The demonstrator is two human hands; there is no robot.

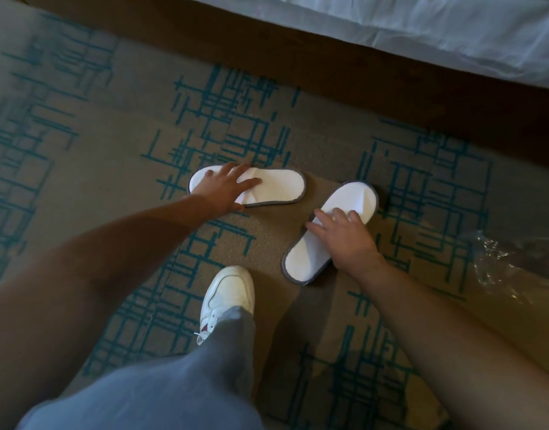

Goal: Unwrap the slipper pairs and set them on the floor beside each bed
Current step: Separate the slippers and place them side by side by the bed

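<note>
Two white slippers lie apart on the patterned carpet (118, 125) near the bed (422, 32). The left hand (225, 187) rests flat, fingers spread, on the left slipper (276, 186). The right hand (344, 237) presses open-palmed on the right slipper (344, 200); a plastic wrapper (515, 262) lies beside it.

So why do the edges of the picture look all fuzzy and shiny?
Head view: the carpet at the far left is smeared by blur and wide-angle stretch, while the middle stays sharper, around the left hand and right hand resting on the white slippers; the shine is light glinting off the clear plastic wrapper.
</note>
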